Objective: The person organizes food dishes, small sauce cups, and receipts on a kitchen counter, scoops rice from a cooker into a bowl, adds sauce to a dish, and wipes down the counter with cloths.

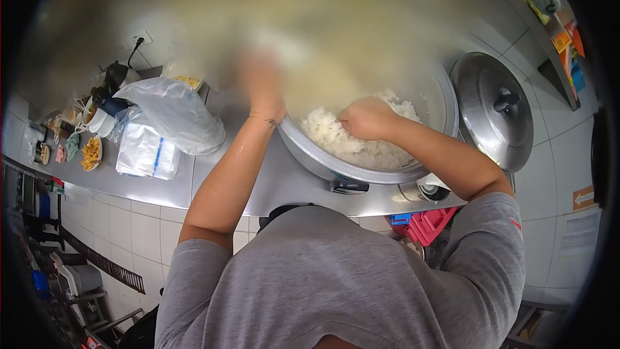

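Note:
A big metal pot (316,160) of cooked white rice (378,155) stands on the steel counter in the head view. Inside it, my right hand (369,118) is closed, with its knuckles up, right at the rice. What those fingers hold, if anything, is hidden. My left hand (261,84) is by the pot's left rim, behind a whitish haze that blurs the upper part of the view. Its fingers cannot be made out, and a vague pale patch shows beyond them.
Right of the pot leans a round metal lid (492,110). Plastic bags (155,145) lie on the counter (223,184) to the left, near a bowl of yellowish food (92,153). A pink crate (431,226) sits below the counter's front edge.

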A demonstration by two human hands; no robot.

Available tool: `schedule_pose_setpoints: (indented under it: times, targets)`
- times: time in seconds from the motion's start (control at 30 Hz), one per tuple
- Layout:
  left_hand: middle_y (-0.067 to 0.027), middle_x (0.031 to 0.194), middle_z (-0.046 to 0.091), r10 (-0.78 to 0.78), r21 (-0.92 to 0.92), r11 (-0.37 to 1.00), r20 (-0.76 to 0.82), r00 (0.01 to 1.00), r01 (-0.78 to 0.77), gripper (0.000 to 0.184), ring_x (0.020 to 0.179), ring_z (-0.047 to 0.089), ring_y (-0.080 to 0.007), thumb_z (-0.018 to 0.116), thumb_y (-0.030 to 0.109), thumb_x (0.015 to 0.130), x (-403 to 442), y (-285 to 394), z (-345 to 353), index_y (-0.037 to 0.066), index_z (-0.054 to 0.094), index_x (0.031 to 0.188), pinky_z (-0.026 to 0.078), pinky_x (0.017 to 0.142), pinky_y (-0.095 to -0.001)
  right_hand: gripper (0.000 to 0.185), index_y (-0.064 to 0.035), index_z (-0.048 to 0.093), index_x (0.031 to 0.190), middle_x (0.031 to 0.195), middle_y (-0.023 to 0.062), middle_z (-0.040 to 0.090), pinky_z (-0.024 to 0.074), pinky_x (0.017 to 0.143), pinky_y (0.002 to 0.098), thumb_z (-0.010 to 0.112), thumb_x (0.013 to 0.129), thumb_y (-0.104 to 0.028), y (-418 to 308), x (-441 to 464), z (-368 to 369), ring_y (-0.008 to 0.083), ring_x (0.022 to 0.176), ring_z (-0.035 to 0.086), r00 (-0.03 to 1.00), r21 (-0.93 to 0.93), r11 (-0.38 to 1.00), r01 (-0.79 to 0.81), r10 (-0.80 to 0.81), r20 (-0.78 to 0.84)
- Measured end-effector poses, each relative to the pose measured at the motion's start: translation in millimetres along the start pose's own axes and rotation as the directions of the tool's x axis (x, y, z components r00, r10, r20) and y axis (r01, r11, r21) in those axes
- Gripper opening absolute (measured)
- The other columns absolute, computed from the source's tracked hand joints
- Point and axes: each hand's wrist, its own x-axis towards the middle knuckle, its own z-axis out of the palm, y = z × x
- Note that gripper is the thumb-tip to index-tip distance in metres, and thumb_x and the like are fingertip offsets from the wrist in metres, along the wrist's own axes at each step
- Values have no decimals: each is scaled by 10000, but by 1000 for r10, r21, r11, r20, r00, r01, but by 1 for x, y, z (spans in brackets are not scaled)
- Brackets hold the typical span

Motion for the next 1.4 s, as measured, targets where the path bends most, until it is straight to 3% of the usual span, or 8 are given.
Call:
schedule_pose_setpoints:
  times: [0.2, 0.3, 0.53, 0.8, 0.9, 0.97, 1.23, 1.4]
  targets:
    - [-95, 1261, 467, -62, -13, 998, -15, 998, 61, 723, 1161, 468, -231, 597, 542, 839, -18, 33, 16, 92, 329, 1337, 398, 946, -412, 245, -4, 685, 832, 801, 191, 641, 480, 704, 433, 610, 789, -233, 32, -28, -47, 356, 753, 614, 968, 374, 895, -244, 202, 147]
    - [-104, 1263, 476, -274, -37, 961, 41, 961, 276, 690, 1155, 472, -249, 578, 545, 846, -28, 38, 31, 95, 365, 1323, 387, 947, -441, 220, 7, 674, 884, 843, 200, 645, 482, 721, 431, 603, 796, -181, 32, -47, -86, 352, 776, 617, 852, 416, 832, -367, 480, -209]
    - [-123, 1315, 458, -536, -357, 689, 335, 775, 631, 719, 1182, 455, -310, 468, 652, 841, -42, 35, 93, 116, 401, 1315, 384, 942, -493, 397, 26, 545, 1170, 923, 220, 631, 522, 741, 417, 517, 776, -9, -15, -45, -79, 345, 843, 641, 633, 142, 922, -360, 354, -689]
    - [-151, 1325, 449, -454, -358, 717, 411, 791, 598, 722, 1189, 451, -342, 374, 674, 863, -16, 26, 84, 104, 430, 1302, 397, 928, -528, 358, -16, 569, 1140, 899, 197, 634, 523, 731, 422, 513, 787, -38, -17, -53, -85, 340, 830, 639, 663, 67, 915, -398, 337, -668]
    - [-152, 1313, 479, -108, 42, 994, 477, 872, 100, 713, 1169, 486, -361, 295, 665, 891, 13, -11, 36, 101, 432, 1303, 439, 909, -512, 327, -60, 611, 1099, 866, 180, 645, 524, 728, 413, 516, 787, -48, 8, -54, -95, 333, 828, 640, 728, 47, 901, -431, 378, -572]
    - [-147, 1311, 481, -111, 24, 994, 386, 916, 110, 715, 1170, 493, -354, 285, 665, 893, 22, -8, 17, 100, 430, 1305, 445, 910, -512, 249, -72, 669, 993, 859, 172, 659, 527, 718, 397, 518, 795, -70, 13, -46, -93, 314, 825, 649, 849, 39, 891, -452, 443, -288]
    - [-145, 1304, 481, -20, -10, 1000, 174, 985, 22, 705, 1173, 509, -327, 278, 651, 902, 31, -19, 8, 94, 411, 1314, 460, 920, -523, 188, -16, 693, 832, 844, 151, 677, 531, 709, 402, 521, 783, -73, 10, 55, 19, 314, 827, 660, 980, -145, 978, -149, 126, -157]
    - [-148, 1285, 494, -255, -255, 931, 64, 965, 262, 713, 1165, 518, -318, 277, 653, 902, 5, 25, 42, 81, 421, 1303, 475, 915, -501, 193, 8, 682, 837, 854, 163, 669, 526, 698, 422, 519, 762, -64, 26, 55, 31, 321, 825, 655, 990, -15, 996, -92, 90, -110]
